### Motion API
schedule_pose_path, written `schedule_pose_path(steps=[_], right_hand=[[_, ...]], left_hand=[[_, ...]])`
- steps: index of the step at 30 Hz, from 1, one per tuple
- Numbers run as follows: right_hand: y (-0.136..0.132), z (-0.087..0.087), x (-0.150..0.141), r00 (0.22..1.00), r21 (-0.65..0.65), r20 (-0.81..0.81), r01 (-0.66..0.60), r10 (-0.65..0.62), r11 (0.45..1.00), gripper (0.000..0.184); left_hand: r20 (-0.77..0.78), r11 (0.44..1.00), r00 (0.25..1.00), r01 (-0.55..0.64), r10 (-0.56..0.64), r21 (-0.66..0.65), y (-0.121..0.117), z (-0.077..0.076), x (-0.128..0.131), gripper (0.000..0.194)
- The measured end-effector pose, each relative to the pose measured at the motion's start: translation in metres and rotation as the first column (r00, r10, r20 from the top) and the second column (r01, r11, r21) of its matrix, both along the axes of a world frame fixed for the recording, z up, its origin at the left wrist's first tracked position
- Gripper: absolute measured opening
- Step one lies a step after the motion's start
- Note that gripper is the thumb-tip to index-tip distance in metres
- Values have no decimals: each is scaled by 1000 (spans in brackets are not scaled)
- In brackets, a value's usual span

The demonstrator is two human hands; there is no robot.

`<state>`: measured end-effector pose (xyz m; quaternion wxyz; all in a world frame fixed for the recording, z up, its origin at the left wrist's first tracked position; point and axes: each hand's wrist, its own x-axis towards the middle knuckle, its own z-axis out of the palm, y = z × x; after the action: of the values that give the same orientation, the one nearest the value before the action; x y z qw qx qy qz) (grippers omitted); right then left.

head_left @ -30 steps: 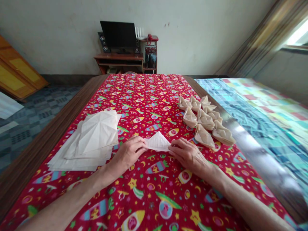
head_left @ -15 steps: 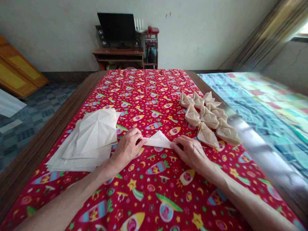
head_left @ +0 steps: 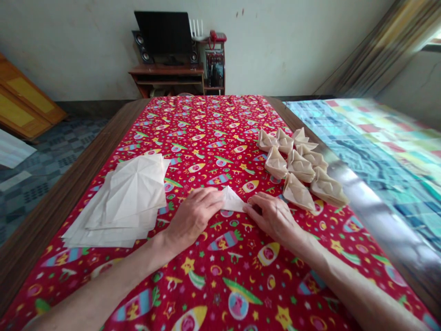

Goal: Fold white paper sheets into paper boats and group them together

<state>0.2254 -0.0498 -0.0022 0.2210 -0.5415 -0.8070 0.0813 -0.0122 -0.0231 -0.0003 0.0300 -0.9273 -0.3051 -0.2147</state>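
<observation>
A small piece of folded white paper lies on the red cloth, its peak pointing away from me. My left hand covers its left part, fingers close together and pressed down on it, so that end is hidden. At the right corner, my right hand pinches the paper between thumb and curled fingers. Left of my left hand is a stack of creased white paper sheets. Beyond my right hand sit several folded paper boats, grouped in rows.
A red patterned cloth covers the table, whose brown wooden edge shows at the left. Against the far wall stands a desk with a monitor and a red telephone. To the right is a bed with a patchwork cover.
My left hand has slid right along the folded paper and now covers its left end, fingers flatter than before. My right hand keeps its place at the right corner. The view has shifted slightly.
</observation>
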Motion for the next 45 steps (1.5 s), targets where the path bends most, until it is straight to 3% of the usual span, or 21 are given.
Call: schedule_pose_path(steps=[2,3,9,12,14,16,18,20,24,34,39,45], right_hand=[[0,-1,0,1000,-5,0,0,0,1000,24],[0,-1,0,1000,-9,1,1,-1,1000,23],[-1,1,0,998,10,62,22,-23,1000,21],[-6,6,-5,988,122,139,57,-74,991,15],[-12,7,-9,976,228,204,26,-74,973,25],[-19,5,-14,967,264,246,-128,62,956,39],[-26,1,-17,936,219,246,-308,253,926,46],[-30,-2,-17,914,147,226,-374,337,916,48],[-35,-3,-9,924,68,230,-330,307,942,49],[-39,-4,4,935,150,233,-305,267,940,38],[-26,5,-4,940,217,213,-312,267,925,25],[-2,12,-29,918,235,369,-244,146,941,16]], left_hand=[[-30,992,992,119,-120,-30,-10,0,7,34],[-43,991,991,122,-125,-57,-15,0,10,36],[-140,979,989,21,-50,-202,-32,-1,17,50],[-166,973,985,8,-48,-232,-33,0,16,52],[-174,968,984,1,-46,-249,-33,1,16,51],[-180,965,983,-12,-37,-264,-32,2,16,49],[-184,964,983,-32,-18,-263,-34,3,16,48],[-188,969,982,-52,6,-241,-36,3,14,49],[-211,981,977,-71,32,-180,-40,2,6,53],[-231,983,967,-139,108,-123,-41,3,-24,52],[-80,985,987,-150,143,-89,-28,-2,-32,37],[63,984,992,-97,107,-147,-5,2,-17,27]])
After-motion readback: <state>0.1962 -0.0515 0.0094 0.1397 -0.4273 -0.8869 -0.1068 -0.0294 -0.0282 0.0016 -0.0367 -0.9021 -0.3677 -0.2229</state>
